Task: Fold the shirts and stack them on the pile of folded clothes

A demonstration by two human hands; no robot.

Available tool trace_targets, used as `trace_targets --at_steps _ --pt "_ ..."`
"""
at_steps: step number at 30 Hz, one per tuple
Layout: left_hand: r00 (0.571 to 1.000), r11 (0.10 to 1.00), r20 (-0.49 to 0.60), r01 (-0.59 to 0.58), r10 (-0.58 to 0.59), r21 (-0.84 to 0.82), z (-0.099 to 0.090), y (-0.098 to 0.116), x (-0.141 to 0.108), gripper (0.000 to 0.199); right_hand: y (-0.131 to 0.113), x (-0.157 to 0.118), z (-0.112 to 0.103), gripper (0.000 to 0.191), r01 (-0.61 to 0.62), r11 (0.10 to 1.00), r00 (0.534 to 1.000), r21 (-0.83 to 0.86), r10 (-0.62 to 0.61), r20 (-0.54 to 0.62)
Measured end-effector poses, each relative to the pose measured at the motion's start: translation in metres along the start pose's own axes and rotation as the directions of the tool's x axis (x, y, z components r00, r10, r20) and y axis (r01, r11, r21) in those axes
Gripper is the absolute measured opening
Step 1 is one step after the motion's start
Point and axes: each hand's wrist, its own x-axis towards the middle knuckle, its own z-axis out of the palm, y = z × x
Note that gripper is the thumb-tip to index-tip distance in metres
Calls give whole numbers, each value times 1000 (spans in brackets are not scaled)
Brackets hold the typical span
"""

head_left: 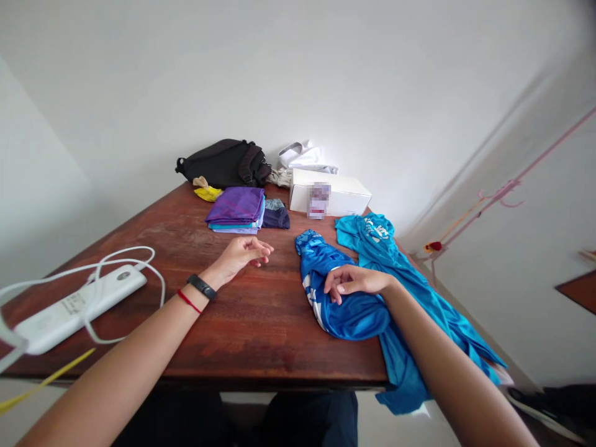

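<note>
White painted walls [298, 74] rise on the far side and to the right, meeting in a corner behind a reddish-brown wooden table [242, 338], whose worn, glossy top runs close to them. A pink cord [505, 192] crosses the right wall, ending in a small red tuft [433, 246] near the table's right edge. Low at the right lies a dark shoe [544, 403] on a pale floor [372, 419], and a brown wooden surface [577, 288] pokes in at the edge — the light is soft and even throughout.

table top [200, 329]: glossy, worn wood | blue jersey [356, 316]: shiny synthetic cloth | white box [349, 197]: matt card
</note>
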Motion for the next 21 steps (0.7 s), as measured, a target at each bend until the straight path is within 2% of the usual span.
trace_targets --at_steps 4,8,16,21 --pt "1000 999 5 10 -10 40 1 1 0 35 2 0 -1 44 -7 1000 1000 4 7 21" --pt "998 996 59 11 -16 85 2 1 1 42 1 0 -2 44 -3 1000 1000 11 3 29" --pt "998 999 -51 -21 24 47 1 -4 4 39 -3 0 -2 46 13 1000 999 -9 -12 43" --pt "999 994 25 -44 42 105 1 -3 3 31 -2 0 -3 45 7 1000 999 -12 -6 41"
